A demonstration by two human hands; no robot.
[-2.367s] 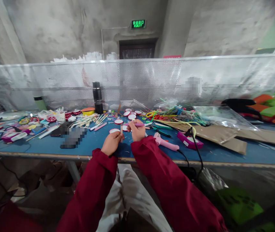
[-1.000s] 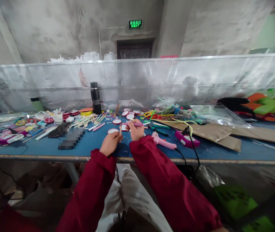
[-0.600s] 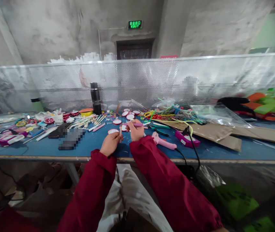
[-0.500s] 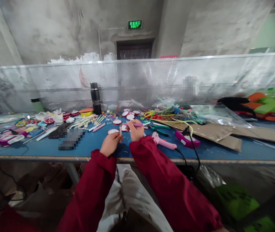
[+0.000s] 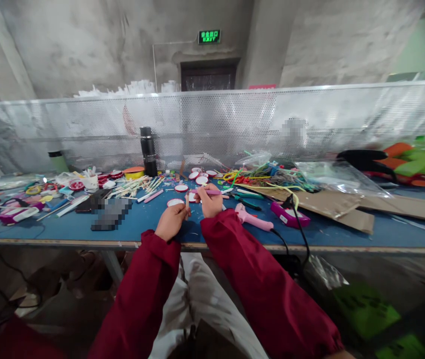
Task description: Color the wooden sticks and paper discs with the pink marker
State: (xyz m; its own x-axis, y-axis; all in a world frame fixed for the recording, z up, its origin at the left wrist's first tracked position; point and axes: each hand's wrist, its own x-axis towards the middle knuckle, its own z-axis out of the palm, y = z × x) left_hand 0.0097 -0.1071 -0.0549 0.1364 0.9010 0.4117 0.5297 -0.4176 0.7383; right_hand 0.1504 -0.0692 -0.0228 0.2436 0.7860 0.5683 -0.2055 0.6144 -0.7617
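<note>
As the left hand (image 5: 171,222) hung low over the near side of the blue table (image 5: 74,230), its thumb and fingers were pinched tight on a slim tan stick (image 5: 187,200), the upper end poking up close to upright! And over to the right hand (image 5: 211,203): fingers curled snugly, writing-style, around a pinkish-purple rod (image 5: 215,192), which lay nearly level and pointed its left end at the stick's top, right beside it; whether the two touched, one could not tell. The hands sat close together but apart, the stick between them.

Beyond them, white discs with red rims (image 5: 181,188) lay scattered, one just past the left hand's knuckles. Out beside the right forearm came a pink corded tool (image 5: 257,221), then a purple box (image 5: 289,215), and behind those, what a tangle of coloured cords (image 5: 283,177)! Away left rested a dark slab (image 5: 110,215), partly blurred out, while a black bottle (image 5: 148,151) stood upright before the perforated panel (image 5: 212,129).
</note>
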